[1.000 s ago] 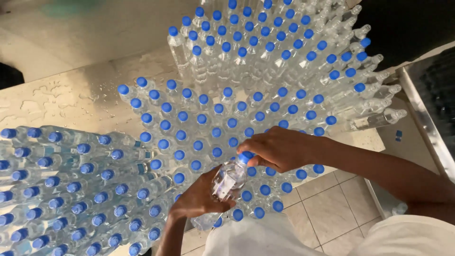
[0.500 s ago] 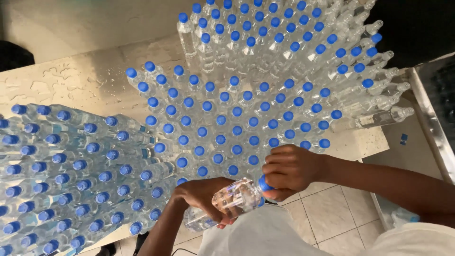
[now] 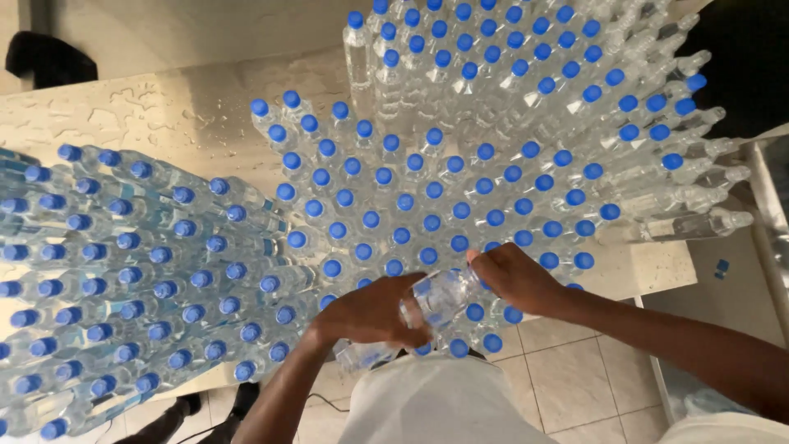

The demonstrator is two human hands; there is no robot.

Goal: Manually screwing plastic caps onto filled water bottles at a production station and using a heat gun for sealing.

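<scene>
Wet stone counter over tiled floor; both hands' fingers seemingly clamp one clear bottle.

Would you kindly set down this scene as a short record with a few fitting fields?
Setting: wet stone table above a tiled floor
Left hand: wrapped around the body of a clear plastic bottle lying tilted
Right hand: closed over the bottle's cap end, cap hidden
Around the hands: rows of upright capped bottles, clear with blue caps, packed closely
Also in view: a loose blue cap on the surface at right
</scene>
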